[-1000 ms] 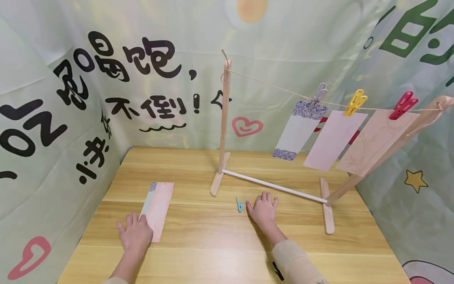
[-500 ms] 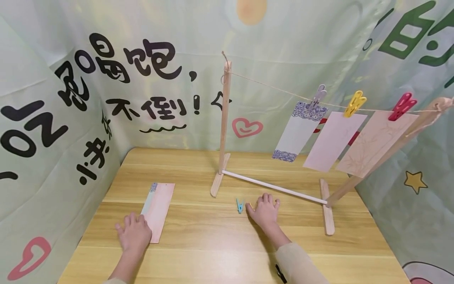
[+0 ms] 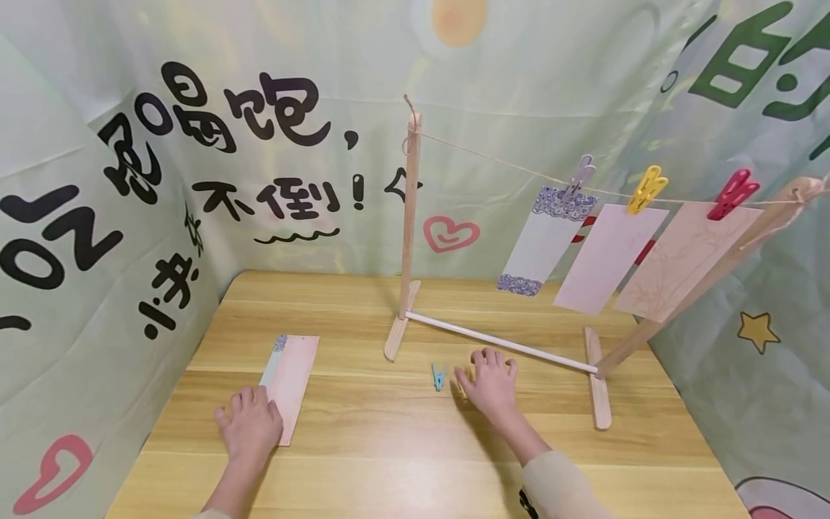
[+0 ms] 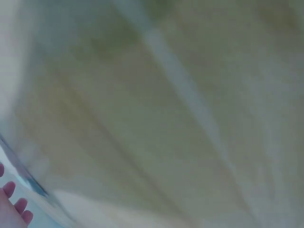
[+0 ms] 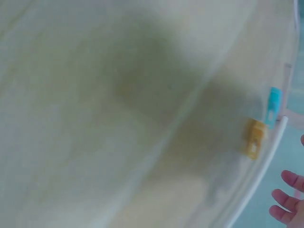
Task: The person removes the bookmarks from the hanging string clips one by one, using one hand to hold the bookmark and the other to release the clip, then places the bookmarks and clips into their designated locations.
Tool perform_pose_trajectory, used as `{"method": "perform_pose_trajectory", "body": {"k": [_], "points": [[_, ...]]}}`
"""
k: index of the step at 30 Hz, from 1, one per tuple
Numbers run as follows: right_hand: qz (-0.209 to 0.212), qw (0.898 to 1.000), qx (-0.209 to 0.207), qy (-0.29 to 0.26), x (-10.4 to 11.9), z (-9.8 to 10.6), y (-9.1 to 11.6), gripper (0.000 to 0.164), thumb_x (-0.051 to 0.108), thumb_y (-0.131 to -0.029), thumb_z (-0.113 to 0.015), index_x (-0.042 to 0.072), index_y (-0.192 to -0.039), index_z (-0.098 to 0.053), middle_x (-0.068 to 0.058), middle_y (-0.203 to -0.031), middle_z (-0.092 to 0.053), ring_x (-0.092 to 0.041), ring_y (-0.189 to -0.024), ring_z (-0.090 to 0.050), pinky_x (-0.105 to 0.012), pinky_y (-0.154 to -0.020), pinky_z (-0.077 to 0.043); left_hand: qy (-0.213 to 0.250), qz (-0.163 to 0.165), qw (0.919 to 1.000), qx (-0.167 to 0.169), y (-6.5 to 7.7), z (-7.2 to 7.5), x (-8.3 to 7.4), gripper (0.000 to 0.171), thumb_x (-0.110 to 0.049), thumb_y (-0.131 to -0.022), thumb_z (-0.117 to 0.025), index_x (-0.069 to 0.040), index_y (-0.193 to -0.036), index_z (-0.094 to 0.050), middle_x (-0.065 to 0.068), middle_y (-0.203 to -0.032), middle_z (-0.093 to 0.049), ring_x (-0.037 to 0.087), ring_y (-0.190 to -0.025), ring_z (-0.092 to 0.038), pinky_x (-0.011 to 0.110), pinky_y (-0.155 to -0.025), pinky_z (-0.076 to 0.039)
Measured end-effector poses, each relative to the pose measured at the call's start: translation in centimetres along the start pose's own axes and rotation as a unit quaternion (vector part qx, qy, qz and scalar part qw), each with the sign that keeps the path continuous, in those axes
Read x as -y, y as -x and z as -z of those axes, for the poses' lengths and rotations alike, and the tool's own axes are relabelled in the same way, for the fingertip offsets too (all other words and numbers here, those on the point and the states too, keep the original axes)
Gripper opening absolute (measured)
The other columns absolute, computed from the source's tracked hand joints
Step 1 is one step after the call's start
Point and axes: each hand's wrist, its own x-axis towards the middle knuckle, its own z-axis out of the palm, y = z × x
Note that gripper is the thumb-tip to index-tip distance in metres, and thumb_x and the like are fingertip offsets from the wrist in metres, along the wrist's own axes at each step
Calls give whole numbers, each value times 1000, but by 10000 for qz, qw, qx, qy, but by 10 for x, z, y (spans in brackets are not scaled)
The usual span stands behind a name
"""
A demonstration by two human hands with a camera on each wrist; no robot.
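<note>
My left hand rests at the lower left side of a pink paper card, overlapping its edge. Under that card, a pale blue card with a blue pattern sticks out to the left. My right hand hovers with loosely bent fingers over the table's middle, holding nothing. Just left of its thumb lies an orange-yellow clothespin, partly hidden in the head view. A light blue clothespin lies further left. In the left wrist view only some fingertips show at the corner.
A wooden stand carries a string across the back right. Three cards hang from it by a purple clothespin, a yellow clothespin and a red clothespin. A white rod joins the stand's feet. Printed cloth surrounds the table.
My right hand has shifted slightly to the right, away from the light blue clothespin, and the orange-yellow clothespin shows more beside the thumb. My left hand has barely moved.
</note>
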Motion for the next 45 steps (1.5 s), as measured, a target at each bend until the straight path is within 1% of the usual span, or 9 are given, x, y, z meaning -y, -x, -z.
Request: {"method": "perform_pose_trajectory", "body": {"k": [5,9,11,15,20,27,31,38,45], "points": [[432,9982,-408,-82,3,14,-1,39,42,-83,-60,7,-99,-60,-15,-108,-56,-33,-105,-48,-51,-89,-32,-23,-145,9999,11,-3,3,-13,43,-25,-91,-42,3,-123,-44,28,-123,-40,45,-115,-32,66,-92,-13],[698,9958,-584,-135,5,27,-2,39,39,-82,-61,6,-102,-60,-15,-110,-57,-34,-105,-49,-50,-89,-35,48,-280,9996,-11,-6,7,-27,45,-27,-91,-43,0,-126,-42,26,-124,-40,45,-115,-33,66,-91,-14],[833,9943,-627,-207,6,35,-4,38,38,-82,-63,6,-103,-60,-15,-110,-57,-34,-105,-49,-49,-88,-36,117,-350,9993,5,-7,8,-33,45,-27,-90,-44,-1,-126,-42,26,-124,-40,45,-115,-33,66,-91,-14],[1102,9917,-580,-326,7,51,-7,39,36,-81,-65,6,-107,-60,-14,-110,-57,-33,-105,-50,-49,-88,-37,264,-522,9983,8,-10,11,-47,44,-28,-90,-46,-4,-126,-42,24,-123,-41,43,-115,-34,65,-91,-14],[1479,9873,-562,-169,9,75,-12,44,37,-81,-66,7,-113,-58,-12,-112,-57,-32,-104,-52,-49,-84,-40,424,-702,9966,32,-15,13,-65,46,-29,-90,-47,-6,-129,-40,21,-124,-42,41,-114,-36,63,-92,-15],[1969,9788,-568,58,8,109,-19,45,40,-82,-63,10,-115,-56,-11,-114,-55,-32,-107,-50,-49,-90,-35,515,-883,9947,118,-24,19,-92,51,-33,-89,-49,-9,-133,-40,19,-127,-42,38,-116,-36,61,-95,-14],[2215,9724,-731,94,6,128,-23,46,38,-81,-65,9,-115,-56,-12,-115,-55,-32,-106,-50,-50,-89,-36,617,-1034,9926,122,-28,23,-108,50,-34,-90,-49,-10,-133,-40,19,-127,-42,38,-117,-35,60,-97,-12],[2432,9658,-896,107,2,155,-32,45,35,-82,-64,8,-117,-54,-13,-117,-54,-33,-110,-47,-50,-91,-34,682,-1310,9890,90,-33,27,-129,49,-34,-91,-48,-10,-132,-39,18,-127,-42,36,-118,-33,59,-97,-13],[2656,9565,-1209,61,0,179,-43,44,35,-85,-59,6,-117,-54,-15,-117,-53,-35,-109,-46,-51,-92,-31,787,-1493,9857,4,-40,33,-151,49,-34,-91,-47,-9,-133,-40,17,-128,-42,35,-120,-35,60,-99,-14]]}}
